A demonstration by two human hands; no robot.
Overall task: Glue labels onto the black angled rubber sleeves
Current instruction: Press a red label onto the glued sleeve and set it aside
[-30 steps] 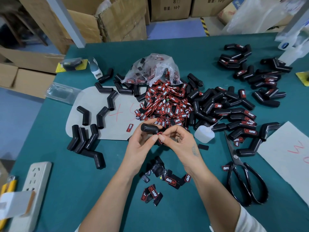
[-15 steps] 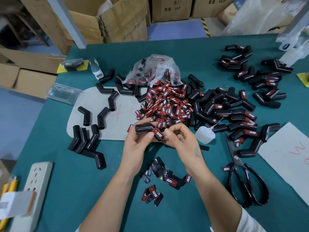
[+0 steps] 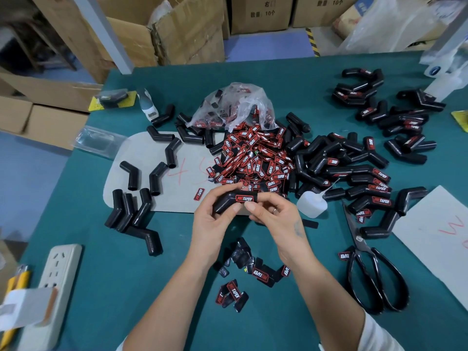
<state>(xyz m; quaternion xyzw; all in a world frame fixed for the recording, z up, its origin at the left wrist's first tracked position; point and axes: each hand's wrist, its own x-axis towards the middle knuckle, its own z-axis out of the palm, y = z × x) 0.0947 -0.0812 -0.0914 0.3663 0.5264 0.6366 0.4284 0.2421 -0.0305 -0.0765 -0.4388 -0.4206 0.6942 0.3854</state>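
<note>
My left hand (image 3: 215, 219) and my right hand (image 3: 276, 219) both hold one black angled rubber sleeve (image 3: 225, 202) above the green table (image 3: 101, 249). A red and black label (image 3: 244, 198) sits on the sleeve's right arm, facing up. My right thumb and fingers pinch that labelled end. A heap of loose labels (image 3: 253, 160) lies just beyond my hands. Bare sleeves (image 3: 136, 198) lie to the left, labelled sleeves (image 3: 359, 183) to the right. A small white glue bottle (image 3: 312, 205) lies right of my right hand.
Black scissors (image 3: 374, 272) lie at the right, beside a white sheet (image 3: 435, 224). A few labels (image 3: 235, 292) are scattered near my forearms. A power strip (image 3: 50, 287) sits at the lower left. A clear plastic bag (image 3: 235, 105) lies behind the heap. Cardboard boxes (image 3: 177, 29) stand beyond the table.
My hands turned the sleeve from end-on to lying sideways, and the label now sits flat on its right arm facing up. Both hands stayed in about the same place.
</note>
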